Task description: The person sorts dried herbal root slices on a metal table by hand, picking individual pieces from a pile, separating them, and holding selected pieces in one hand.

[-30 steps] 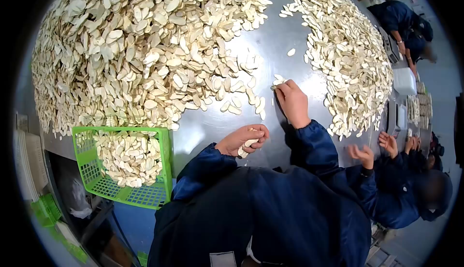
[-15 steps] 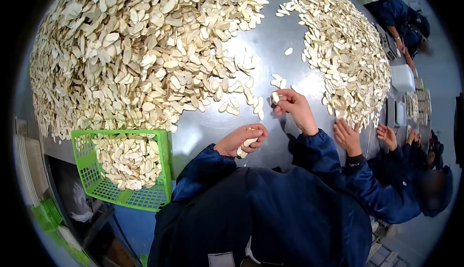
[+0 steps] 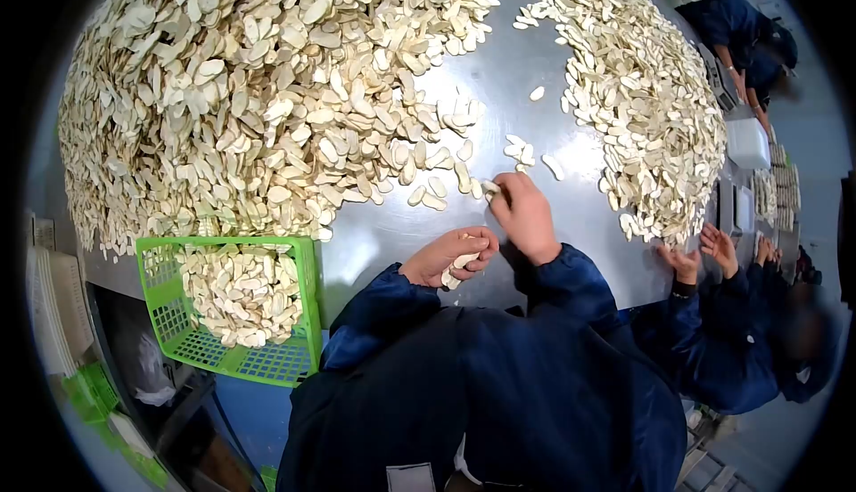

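Observation:
My left hand [image 3: 450, 258] is curled round a few pale, flat, oval dried slices [image 3: 461, 265], whose ends show between the fingers. My right hand [image 3: 528, 217] is just to its right, palm down over the steel table [image 3: 383, 242]. Its thumb and fingertips pinch one pale slice [image 3: 489, 188], close to the loose slices [image 3: 434, 186] at the edge of the large heap. That large heap of slices [image 3: 259, 73] fills the table's left side. Below it, a green plastic basket [image 3: 308, 309] holds a pile of similar slices [image 3: 241, 296].
A second heap of slices [image 3: 646, 109] lies on the right, with a few strays [image 3: 520, 150] between the heaps. Beside it are a co-worker's hands [image 3: 682, 263]. Another person [image 3: 736, 33] leans in at far right, near a white container [image 3: 747, 143].
My right hand has moved left and slightly down, toward the large heap's loose slices. My left hand stays nearly still. A co-worker's hand has drawn back from the right heap.

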A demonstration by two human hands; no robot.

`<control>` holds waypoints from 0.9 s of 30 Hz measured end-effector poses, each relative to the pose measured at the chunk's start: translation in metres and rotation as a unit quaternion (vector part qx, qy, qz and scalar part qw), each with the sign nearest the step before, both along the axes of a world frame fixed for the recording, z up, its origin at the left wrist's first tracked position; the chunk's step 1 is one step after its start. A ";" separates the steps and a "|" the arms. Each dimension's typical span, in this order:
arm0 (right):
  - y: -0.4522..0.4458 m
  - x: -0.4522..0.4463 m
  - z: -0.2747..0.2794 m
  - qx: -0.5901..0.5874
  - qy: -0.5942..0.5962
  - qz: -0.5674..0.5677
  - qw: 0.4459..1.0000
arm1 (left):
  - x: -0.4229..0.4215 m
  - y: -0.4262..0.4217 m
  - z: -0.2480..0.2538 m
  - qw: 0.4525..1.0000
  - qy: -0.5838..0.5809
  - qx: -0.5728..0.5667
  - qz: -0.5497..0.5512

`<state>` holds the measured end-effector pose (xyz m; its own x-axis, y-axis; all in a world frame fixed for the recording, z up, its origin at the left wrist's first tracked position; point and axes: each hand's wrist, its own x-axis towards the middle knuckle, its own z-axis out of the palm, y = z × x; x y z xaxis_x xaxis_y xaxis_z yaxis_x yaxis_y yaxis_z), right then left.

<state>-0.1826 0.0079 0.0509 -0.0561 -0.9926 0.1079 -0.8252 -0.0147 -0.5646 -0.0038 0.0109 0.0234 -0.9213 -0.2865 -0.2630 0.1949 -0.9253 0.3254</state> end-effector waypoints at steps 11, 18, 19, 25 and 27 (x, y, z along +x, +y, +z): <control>0.019 -0.050 0.021 0.067 -0.007 -0.066 0.996 | 0.001 0.000 -0.001 1.000 0.003 -0.016 -0.024; -0.007 -0.030 0.000 -0.032 0.047 -0.083 0.995 | -0.001 0.000 0.002 1.000 -0.001 -0.013 -0.014; -0.006 -0.029 0.000 -0.029 0.041 -0.069 0.996 | -0.001 -0.001 0.000 1.000 0.004 -0.017 -0.016; 0.016 -0.028 0.023 0.091 -0.301 -0.036 0.949 | -0.001 0.000 0.006 1.000 -0.003 -0.018 0.010; 0.020 -0.029 0.038 0.133 -0.343 -0.023 0.930 | -0.003 -0.002 0.014 0.999 -0.030 -0.003 0.011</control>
<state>-0.2118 0.0281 0.0893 -0.0636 -0.9741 -0.2168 -0.2653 0.2259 -0.9373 -0.0071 0.0088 0.0375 -0.8974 -0.3084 -0.3156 0.1955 -0.9191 0.3422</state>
